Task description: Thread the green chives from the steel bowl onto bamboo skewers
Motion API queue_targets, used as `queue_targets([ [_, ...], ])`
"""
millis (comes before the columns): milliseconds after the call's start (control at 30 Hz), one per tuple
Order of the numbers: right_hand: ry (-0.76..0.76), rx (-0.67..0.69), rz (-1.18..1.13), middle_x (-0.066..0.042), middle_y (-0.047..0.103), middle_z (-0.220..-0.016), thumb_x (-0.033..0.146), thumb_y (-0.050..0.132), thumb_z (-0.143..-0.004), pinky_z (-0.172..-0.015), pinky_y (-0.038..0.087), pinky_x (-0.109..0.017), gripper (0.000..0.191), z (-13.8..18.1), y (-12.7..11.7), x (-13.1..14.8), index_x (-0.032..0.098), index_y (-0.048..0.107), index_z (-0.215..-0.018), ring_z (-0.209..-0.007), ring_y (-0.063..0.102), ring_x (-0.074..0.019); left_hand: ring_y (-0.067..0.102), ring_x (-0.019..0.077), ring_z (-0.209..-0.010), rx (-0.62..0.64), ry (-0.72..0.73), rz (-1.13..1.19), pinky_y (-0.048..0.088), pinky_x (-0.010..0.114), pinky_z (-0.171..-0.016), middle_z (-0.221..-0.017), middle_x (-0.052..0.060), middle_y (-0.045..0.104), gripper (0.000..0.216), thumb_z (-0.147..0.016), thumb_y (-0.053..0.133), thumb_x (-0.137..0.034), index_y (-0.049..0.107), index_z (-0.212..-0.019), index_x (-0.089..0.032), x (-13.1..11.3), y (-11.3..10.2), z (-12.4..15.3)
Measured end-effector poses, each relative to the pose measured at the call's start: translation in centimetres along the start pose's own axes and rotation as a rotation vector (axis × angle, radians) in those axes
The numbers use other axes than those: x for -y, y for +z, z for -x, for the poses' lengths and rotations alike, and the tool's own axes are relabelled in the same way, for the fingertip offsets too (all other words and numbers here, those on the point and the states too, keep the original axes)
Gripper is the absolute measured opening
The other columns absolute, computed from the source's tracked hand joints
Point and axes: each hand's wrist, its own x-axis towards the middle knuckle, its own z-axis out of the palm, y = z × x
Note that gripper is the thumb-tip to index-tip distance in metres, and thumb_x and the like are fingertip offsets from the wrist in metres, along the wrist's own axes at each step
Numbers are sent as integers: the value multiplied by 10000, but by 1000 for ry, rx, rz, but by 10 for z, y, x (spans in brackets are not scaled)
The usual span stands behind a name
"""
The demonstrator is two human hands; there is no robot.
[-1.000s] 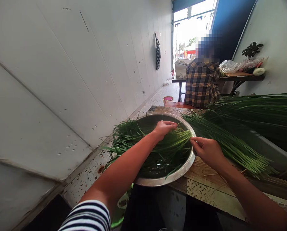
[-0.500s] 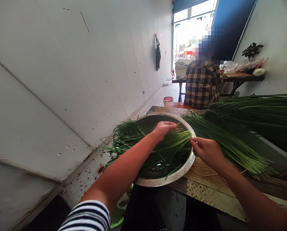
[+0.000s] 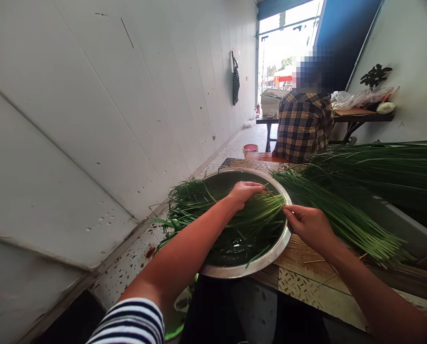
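The left hand (image 3: 245,192) grasped the greens (image 3: 267,208) in the basin (image 3: 235,272), leaves spilling over its left side; the right hand (image 3: 309,225) pinched their ends at its right side; another bunch (image 3: 364,231) lay on the table (image 3: 303,282), to the right of the basin.

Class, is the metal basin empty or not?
Not empty: green stalks lie inside the metal basin, with leaves hanging over its side.

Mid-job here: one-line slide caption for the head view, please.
Left hand over a metal basin of chive-like greens, right hand at their pale stem ends.
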Motion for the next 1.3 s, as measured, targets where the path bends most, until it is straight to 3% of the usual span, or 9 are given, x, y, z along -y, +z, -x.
queue_targets([
  [600,-4,-1,16,-42,731,-707,363,463,-865,-558,404,-250,343,1,0,0,185,756,-875,-599,640,-175,479,45,-486,37,-36,28,351,216,-520,-655,48,670,113,-658,737,-167,730,-746,-97,-4,1,4],
  [1300,-14,-5,-16,-26,688,-589,368,456,-868,-500,391,-238,348,1,-1,1,189,755,-859,-479,572,-146,507,66,-521,33,-39,37,383,226,-541,-661,64,687,115,-637,758,-164,734,-730,-101,-4,1,5],
])
